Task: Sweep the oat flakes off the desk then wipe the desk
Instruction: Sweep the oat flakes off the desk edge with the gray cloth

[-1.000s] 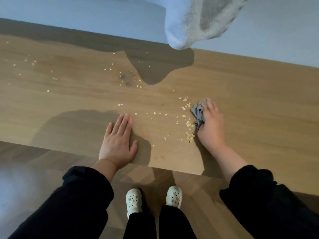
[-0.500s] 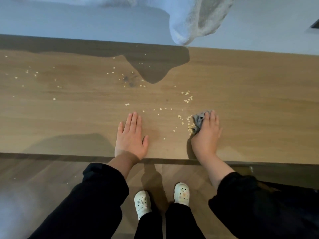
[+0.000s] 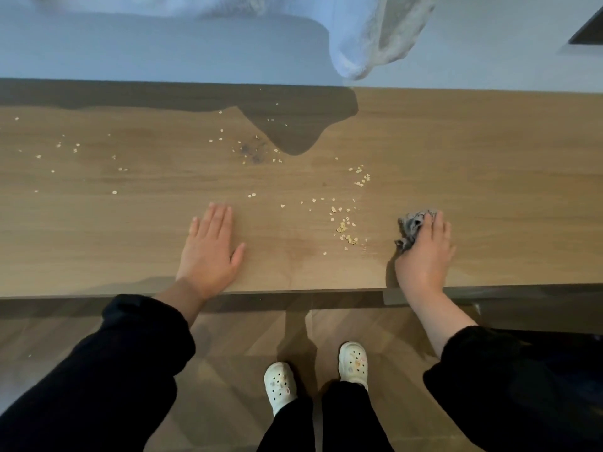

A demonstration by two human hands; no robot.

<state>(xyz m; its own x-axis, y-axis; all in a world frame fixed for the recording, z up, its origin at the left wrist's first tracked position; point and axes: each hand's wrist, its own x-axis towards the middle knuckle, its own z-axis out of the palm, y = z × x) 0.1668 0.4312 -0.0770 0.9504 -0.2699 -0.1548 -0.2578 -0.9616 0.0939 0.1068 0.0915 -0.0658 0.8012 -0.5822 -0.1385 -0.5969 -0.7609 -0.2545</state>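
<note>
Oat flakes (image 3: 346,228) lie scattered over the wooden desk (image 3: 489,197), with a denser patch near the front edge and thinner trails toward the far left (image 3: 62,148). My right hand (image 3: 424,256) presses a crumpled grey cloth (image 3: 411,225) onto the desk, to the right of that patch and apart from it. Fingers lie over the cloth, most of which is hidden under the palm. My left hand (image 3: 208,252) rests flat on the desk near its front edge, fingers straight, holding nothing.
A white towel or blanket (image 3: 368,31) hangs over the back of the desk and casts a dark shadow (image 3: 293,125). A dark knot (image 3: 253,151) marks the wood. Below the front edge are the wooden floor (image 3: 235,353) and my white clogs (image 3: 280,383).
My right hand with the cloth has slid to the right, away from the pile of flakes it was touching. The left hand has stayed flat on the desk. The view has shifted.
</note>
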